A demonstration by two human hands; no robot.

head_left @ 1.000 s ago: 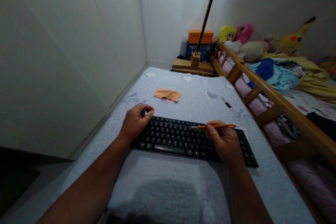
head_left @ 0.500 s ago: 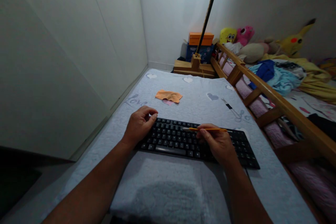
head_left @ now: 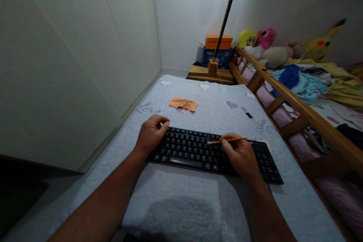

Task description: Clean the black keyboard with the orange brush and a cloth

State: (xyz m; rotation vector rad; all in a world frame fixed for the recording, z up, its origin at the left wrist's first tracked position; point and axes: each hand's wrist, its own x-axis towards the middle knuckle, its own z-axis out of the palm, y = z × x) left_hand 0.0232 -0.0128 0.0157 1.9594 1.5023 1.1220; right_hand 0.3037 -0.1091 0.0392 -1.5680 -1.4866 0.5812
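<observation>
A black keyboard (head_left: 185, 149) lies flat across the pale cloth in front of me. My left hand (head_left: 152, 133) is at its upper left corner, fingers curled and thumb against the edge, gripping it. Pinched between thumb and fingers of my right hand (head_left: 239, 155) is a small paintbrush (head_left: 234, 139) with an orange handle. Its bristle tip points left, low over the keys right of the middle; whether it touches them I cannot tell. My right hand covers part of the keys beneath it.
Beyond the keyboard lies a crumpled orange cloth (head_left: 183, 104). To the right is a thin wire tool with a black grip (head_left: 248, 115). A wooden bed rail (head_left: 297, 98) runs along the right side, a white cabinet (head_left: 113, 64) along the left. A lamp pole (head_left: 227, 15) stands behind.
My right hand has moved the paintbrush a little to the right and tilted its handle end up. My left hand stays on the keyboard's corner.
</observation>
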